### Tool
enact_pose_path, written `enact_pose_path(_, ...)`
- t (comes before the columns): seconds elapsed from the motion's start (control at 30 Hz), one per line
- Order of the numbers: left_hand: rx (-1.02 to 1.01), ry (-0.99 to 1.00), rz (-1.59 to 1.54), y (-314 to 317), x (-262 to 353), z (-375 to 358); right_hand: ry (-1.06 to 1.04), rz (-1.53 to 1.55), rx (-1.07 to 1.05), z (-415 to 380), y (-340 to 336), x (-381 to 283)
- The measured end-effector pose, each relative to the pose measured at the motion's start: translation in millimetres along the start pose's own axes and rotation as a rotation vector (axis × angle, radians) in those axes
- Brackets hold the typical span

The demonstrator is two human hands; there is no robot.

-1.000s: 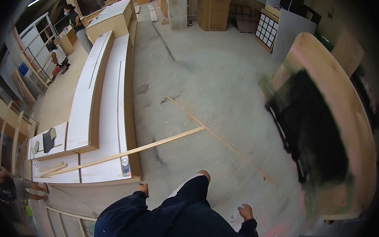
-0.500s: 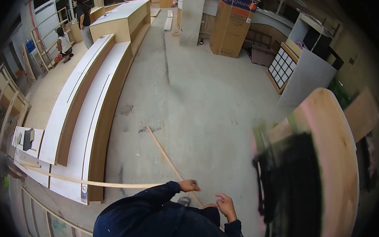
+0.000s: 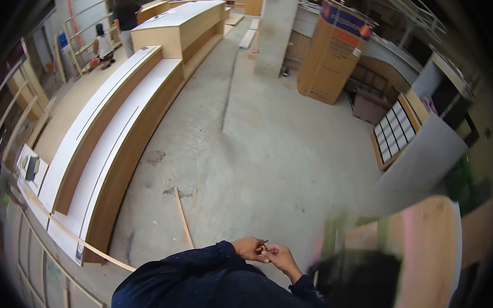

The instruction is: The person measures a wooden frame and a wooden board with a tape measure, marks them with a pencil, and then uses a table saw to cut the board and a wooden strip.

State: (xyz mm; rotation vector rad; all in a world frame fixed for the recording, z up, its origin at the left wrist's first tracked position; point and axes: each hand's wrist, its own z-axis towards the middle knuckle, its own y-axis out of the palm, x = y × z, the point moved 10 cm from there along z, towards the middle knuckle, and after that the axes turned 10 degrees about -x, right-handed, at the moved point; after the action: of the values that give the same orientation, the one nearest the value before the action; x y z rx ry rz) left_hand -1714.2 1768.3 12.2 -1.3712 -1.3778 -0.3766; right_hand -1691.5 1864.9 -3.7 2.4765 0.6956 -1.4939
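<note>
Two hands meet at 6 o'clock in the head view. Left hand (image 3: pixel 247 248): grip closed round a small orange-and-black item (image 3: pixel 261 248), fingers curled. Right hand (image 3: pixel 282 258): grip pinched at the item's near side, fingertips almost together. Thin wood strip (image 3: pixel 183 217) on floor (image 3: pixel 269 155), 7 o'clock. White-topped stepped unit (image 3: pixel 126 110), 9 o'clock. Tall carton (image 3: pixel 331 60), 1 o'clock. Curved wood panel (image 3: pixel 429 255), 4 o'clock, partly blurred.

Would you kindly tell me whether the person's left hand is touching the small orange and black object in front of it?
Touching. The head view shows the left hand with its fingers against the small orange and black object.
</note>
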Motion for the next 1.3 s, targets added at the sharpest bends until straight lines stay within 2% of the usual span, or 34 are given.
enact_pose_path(0.07, 0.107, -0.157, -0.026, -48.2, -26.0, 14.2, -0.014, -0.114, -0.096, 57.7, -30.0, -32.7)
enact_pose_path(0.23, 0.284, -0.274, -0.243, -159.7, -98.2, 36.7, -0.055, -0.311, -0.397, 218.3, -49.9, -88.3)
enact_pose_path(0.27, 0.330, -0.239, -0.239, -181.5, -117.7, 45.5, -0.066, -0.315, -0.425, 247.4, -50.3, -91.7)
enact_pose_path(0.3, 0.367, -0.200, -0.238, -199.2, -133.9, 54.7, -0.044, -0.298, -0.409, 266.9, -56.6, -89.8)
enact_pose_path(0.37, 0.356, -0.289, -0.174, -257.6, -168.9, 74.5, -0.022, -0.295, -0.372, 321.3, -83.9, -114.6)
enact_pose_path(0.4, 0.301, -0.355, -0.168, -279.2, -181.1, 83.3, 0.024, -0.019, -0.405, 338.8, -94.1, -121.4)
enact_pose_path(0.47, 0.213, -0.435, -0.165, -324.1, -188.9, 87.5, -0.087, -0.045, -0.333, 375.8, -137.4, -155.3)
enact_pose_path(0.53, 0.215, -0.502, -0.149, -388.8, -197.8, 88.6, -0.166, 0.076, -0.147, 415.3, -207.5, -183.6)
enact_pose_path(0.63, 0.226, -0.570, -0.087, -468.8, -248.3, 99.3, -0.315, 0.487, 0.031, 457.2, -313.7, -235.2)
enact_pose_path(0.73, 0.276, -0.663, -0.030, -546.0, -330.5, 100.6, -0.481, 0.924, 0.221, 507.9, -415.6, -256.1)
enact_pose_path(0.83, 0.286, -0.617, -0.111, -578.6, -446.0, 109.4, -0.467, 0.972, 0.300, 595.0, -481.3, -272.3)
enact_pose_path(0.87, 0.287, -0.608, -0.120, -585.1, -475.0, 109.7, -0.466, 0.951, 0.263, 636.1, -497.3, -283.6)
enact_pose_path(0.93, 0.320, -0.647, -0.198, -608.4, -514.6, 89.0, -0.024, 0.556, 0.134, 736.7, -489.0, -279.5)
enact_pose_path(0.97, 0.325, -0.676, -0.267, -612.9, -527.8, 77.3, -0.008, 0.539, 0.096, 772.5, -479.5, -304.2)
enact_pose_path(1.0, 0.391, -0.720, -0.345, -619.2, -545.1, 62.0, 0.013, 0.369, 0.089, 798.1, -458.6, -354.2)
enact_pose_path(1.03, 0.461, -0.759, -0.412, -630.8, -564.0, 45.5, 0.018, 0.202, 0.085, 830.8, -446.7, -400.1)
enact_pose_path(1.07, 0.546, -0.803, -0.436, -641.6, -578.6, 27.9, 0.003, 0.188, 0.064, 874.9, -442.9, -430.1)
enact_pose_path(1.1, 0.629, -0.845, -0.462, -656.0, -589.5, 13.9, -0.074, 0.014, 0.058, 921.9, -439.9, -463.1)
enact_pose_path(1.13, 0.663, -0.936, -0.635, -663.6, -596.8, 0.7, -0.145, -0.158, 0.056, 963.9, -436.9, -492.7)
enact_pose_path(1.17, 0.687, -1.024, -0.813, -668.8, -596.0, -11.6, -0.146, -0.168, 0.042, 1004.7, -436.0, -514.6)
enact_pose_path(1.23, 0.743, -1.137, -1.081, -673.4, -622.9, -17.6, -0.312, -0.379, -0.169, 1086.6, -411.5, -574.2)
enact_pose_path(1.3, 0.749, -1.152, -1.245, -695.8, -652.6, -13.4, -0.332, -0.464, -0.200, 1147.5, -396.8, -615.0)
